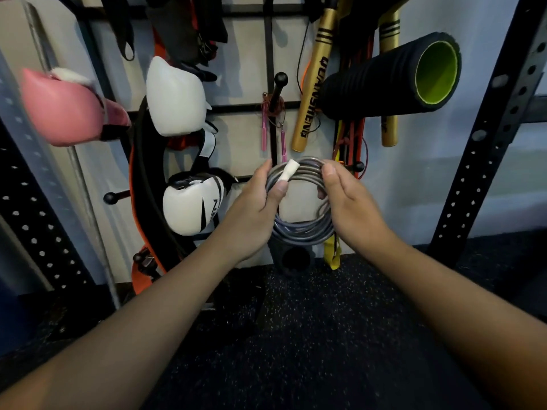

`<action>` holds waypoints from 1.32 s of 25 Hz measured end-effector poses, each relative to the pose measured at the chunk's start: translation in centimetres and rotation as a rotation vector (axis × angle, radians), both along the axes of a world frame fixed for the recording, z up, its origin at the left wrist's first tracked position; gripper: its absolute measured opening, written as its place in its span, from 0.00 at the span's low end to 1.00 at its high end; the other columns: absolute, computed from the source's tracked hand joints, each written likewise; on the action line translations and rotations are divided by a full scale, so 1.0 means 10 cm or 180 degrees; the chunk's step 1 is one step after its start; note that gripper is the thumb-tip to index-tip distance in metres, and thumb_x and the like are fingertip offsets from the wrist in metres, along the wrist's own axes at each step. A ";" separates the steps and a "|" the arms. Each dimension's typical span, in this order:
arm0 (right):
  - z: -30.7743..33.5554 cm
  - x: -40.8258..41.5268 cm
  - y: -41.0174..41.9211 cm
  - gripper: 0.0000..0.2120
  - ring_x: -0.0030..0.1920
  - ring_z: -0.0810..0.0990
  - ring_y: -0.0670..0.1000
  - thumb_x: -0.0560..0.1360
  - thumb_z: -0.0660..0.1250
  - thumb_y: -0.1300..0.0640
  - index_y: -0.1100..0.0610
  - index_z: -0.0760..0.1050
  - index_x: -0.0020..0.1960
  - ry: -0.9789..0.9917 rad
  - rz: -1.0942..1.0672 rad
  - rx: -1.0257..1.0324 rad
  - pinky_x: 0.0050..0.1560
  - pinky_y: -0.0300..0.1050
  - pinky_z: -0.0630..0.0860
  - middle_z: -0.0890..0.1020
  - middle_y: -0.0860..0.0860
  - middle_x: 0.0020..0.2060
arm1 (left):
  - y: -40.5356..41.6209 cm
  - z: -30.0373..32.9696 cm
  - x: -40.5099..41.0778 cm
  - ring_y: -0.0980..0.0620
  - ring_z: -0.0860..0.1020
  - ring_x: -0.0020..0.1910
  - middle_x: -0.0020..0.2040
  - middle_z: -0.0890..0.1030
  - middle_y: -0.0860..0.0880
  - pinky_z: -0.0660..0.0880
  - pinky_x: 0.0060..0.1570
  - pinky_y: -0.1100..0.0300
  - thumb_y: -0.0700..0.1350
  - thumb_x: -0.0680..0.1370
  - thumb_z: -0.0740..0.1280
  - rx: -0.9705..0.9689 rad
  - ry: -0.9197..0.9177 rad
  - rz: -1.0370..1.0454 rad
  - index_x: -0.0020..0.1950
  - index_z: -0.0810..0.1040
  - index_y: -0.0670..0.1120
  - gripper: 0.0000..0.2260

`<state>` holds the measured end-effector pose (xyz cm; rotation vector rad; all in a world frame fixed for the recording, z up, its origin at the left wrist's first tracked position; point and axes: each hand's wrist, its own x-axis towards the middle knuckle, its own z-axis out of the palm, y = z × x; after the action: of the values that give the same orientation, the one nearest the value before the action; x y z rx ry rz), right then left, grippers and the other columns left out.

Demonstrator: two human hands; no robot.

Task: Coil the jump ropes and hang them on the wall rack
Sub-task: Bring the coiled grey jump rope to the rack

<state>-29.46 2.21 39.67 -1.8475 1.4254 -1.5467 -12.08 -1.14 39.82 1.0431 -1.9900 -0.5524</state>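
A grey coiled jump rope (299, 223) is held at centre frame in front of the wall rack (268, 54). Its left side is gripped by the left hand (254, 202), thumb pressed on a white handle (288, 170). Its right side is pinched by the right hand (344, 199). A pink-handled rope (273, 125) is hung on a peg just above.

Grey jump rope (300, 202) is being held as a tight multi-loop coil, upright, in front of the wall rack (268, 54); a white handle (287, 170) is being pinned across its top. A pink-handled rope (273, 125) is already being carried by a rack peg.
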 end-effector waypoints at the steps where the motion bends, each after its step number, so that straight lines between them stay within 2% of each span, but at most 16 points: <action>1: 0.03 -0.04 -0.17 0.18 0.46 0.75 0.29 0.88 0.49 0.50 0.51 0.75 0.68 -0.0010 0.0030 -0.0028 0.49 0.29 0.70 0.77 0.38 0.44 | -0.17 0.00 -0.05 0.50 0.71 0.71 0.73 0.73 0.49 0.65 0.64 0.62 0.56 0.85 0.54 -0.0047 0.0066 0.0034 0.81 0.56 0.49 0.26; 3: 0.06 -0.11 -0.52 0.18 0.46 0.74 0.25 0.88 0.49 0.53 0.52 0.74 0.68 -0.0077 0.0092 -0.0058 0.49 0.22 0.67 0.76 0.37 0.46 | -0.52 0.00 -0.15 0.53 0.72 0.69 0.71 0.74 0.48 0.66 0.63 0.64 0.53 0.86 0.56 -0.0137 0.0180 0.0097 0.78 0.61 0.48 0.22; 5: 0.05 -0.18 -0.88 0.16 0.51 0.75 0.27 0.88 0.50 0.52 0.50 0.74 0.68 -0.0180 0.0114 -0.0005 0.50 0.23 0.68 0.78 0.36 0.51 | -0.86 -0.01 -0.25 0.52 0.71 0.68 0.71 0.73 0.48 0.64 0.61 0.66 0.52 0.86 0.56 -0.0200 0.0192 0.0214 0.77 0.64 0.47 0.20; 9: -0.05 -0.31 -1.48 0.13 0.53 0.74 0.34 0.88 0.51 0.51 0.48 0.72 0.65 -0.0358 -0.0075 0.0102 0.50 0.27 0.67 0.78 0.38 0.52 | -1.46 -0.07 -0.44 0.51 0.67 0.72 0.74 0.68 0.46 0.61 0.70 0.61 0.50 0.86 0.55 -0.0333 0.0063 0.0283 0.79 0.62 0.45 0.21; 12: -0.19 -0.40 -1.93 0.14 0.56 0.76 0.42 0.87 0.51 0.50 0.50 0.71 0.68 -0.0414 -0.0147 0.0154 0.54 0.37 0.70 0.78 0.44 0.57 | -1.89 -0.18 -0.56 0.51 0.64 0.75 0.77 0.64 0.45 0.56 0.64 0.69 0.49 0.86 0.55 -0.0275 0.0001 0.0317 0.81 0.57 0.44 0.24; 13: -0.25 -0.43 -2.09 0.14 0.55 0.76 0.42 0.87 0.51 0.50 0.50 0.71 0.68 -0.0468 -0.0141 0.0201 0.55 0.39 0.70 0.78 0.45 0.57 | -2.04 -0.23 -0.59 0.51 0.63 0.75 0.78 0.63 0.45 0.54 0.63 0.72 0.49 0.86 0.55 -0.0230 0.0024 0.0331 0.81 0.57 0.44 0.24; 15: -0.38 -0.47 -2.39 0.13 0.55 0.77 0.41 0.87 0.52 0.49 0.50 0.70 0.67 -0.0546 -0.0093 0.0279 0.54 0.39 0.71 0.78 0.44 0.57 | -2.32 -0.36 -0.63 0.51 0.64 0.75 0.78 0.63 0.44 0.54 0.61 0.74 0.48 0.86 0.56 -0.0206 0.0079 0.0355 0.80 0.57 0.44 0.23; 18: -0.59 -0.50 -2.86 0.13 0.58 0.78 0.46 0.87 0.52 0.48 0.48 0.70 0.66 -0.0589 -0.0075 0.0409 0.53 0.42 0.72 0.80 0.46 0.58 | -2.73 -0.57 -0.67 0.51 0.65 0.73 0.77 0.64 0.43 0.55 0.60 0.75 0.47 0.86 0.57 -0.0146 0.0144 0.0399 0.80 0.58 0.43 0.22; 21: -0.79 -0.51 -3.26 0.11 0.48 0.78 0.45 0.87 0.53 0.49 0.48 0.70 0.65 -0.0749 -0.0059 0.0524 0.44 0.40 0.72 0.81 0.44 0.49 | -3.10 -0.76 -0.70 0.51 0.66 0.72 0.75 0.65 0.43 0.54 0.60 0.76 0.45 0.86 0.58 -0.0191 0.0158 0.0479 0.80 0.59 0.43 0.23; 24: -0.97 -0.56 -3.53 0.10 0.37 0.74 0.43 0.86 0.55 0.49 0.48 0.72 0.64 -0.0821 -0.0027 0.0602 0.35 0.40 0.67 0.79 0.44 0.42 | -3.39 -0.93 -0.71 0.51 0.65 0.73 0.75 0.66 0.42 0.53 0.59 0.76 0.45 0.86 0.59 -0.0142 0.0146 0.0535 0.80 0.59 0.42 0.23; 26: -1.10 -0.60 -3.68 0.09 0.35 0.74 0.46 0.86 0.56 0.49 0.47 0.72 0.63 -0.0798 0.0009 0.0656 0.32 0.41 0.70 0.79 0.46 0.43 | -3.57 -1.06 -0.71 0.49 0.65 0.74 0.75 0.65 0.43 0.53 0.59 0.76 0.45 0.86 0.60 -0.0034 0.0159 0.0525 0.81 0.58 0.43 0.24; 28: -1.21 -0.62 -3.80 0.08 0.35 0.76 0.49 0.85 0.58 0.50 0.47 0.72 0.62 -0.0825 0.0027 0.0720 0.28 0.44 0.73 0.79 0.48 0.46 | -3.69 -1.18 -0.70 0.54 0.64 0.72 0.75 0.64 0.45 0.53 0.58 0.76 0.44 0.86 0.60 0.0086 0.0229 0.0523 0.82 0.58 0.45 0.25; 31: -1.32 -0.62 -3.94 0.05 0.38 0.78 0.51 0.85 0.59 0.49 0.44 0.73 0.58 -0.0923 0.0002 0.0750 0.29 0.45 0.75 0.81 0.49 0.49 | -3.82 -1.31 -0.69 0.60 0.62 0.65 0.70 0.64 0.49 0.54 0.56 0.78 0.44 0.86 0.60 0.0169 0.0312 0.0555 0.82 0.57 0.48 0.25; 33: -1.39 -0.63 -4.04 0.05 0.37 0.78 0.50 0.85 0.59 0.50 0.45 0.74 0.55 -0.0944 -0.0027 0.0750 0.30 0.47 0.77 0.81 0.49 0.46 | -3.93 -1.38 -0.68 0.60 0.63 0.64 0.70 0.66 0.46 0.54 0.56 0.77 0.44 0.85 0.61 0.0135 0.0288 0.0616 0.81 0.60 0.48 0.24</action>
<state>-35.72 -38.22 25.81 -1.4135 1.4075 -1.5085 -18.84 -40.41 25.99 1.2003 -1.7823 -0.5291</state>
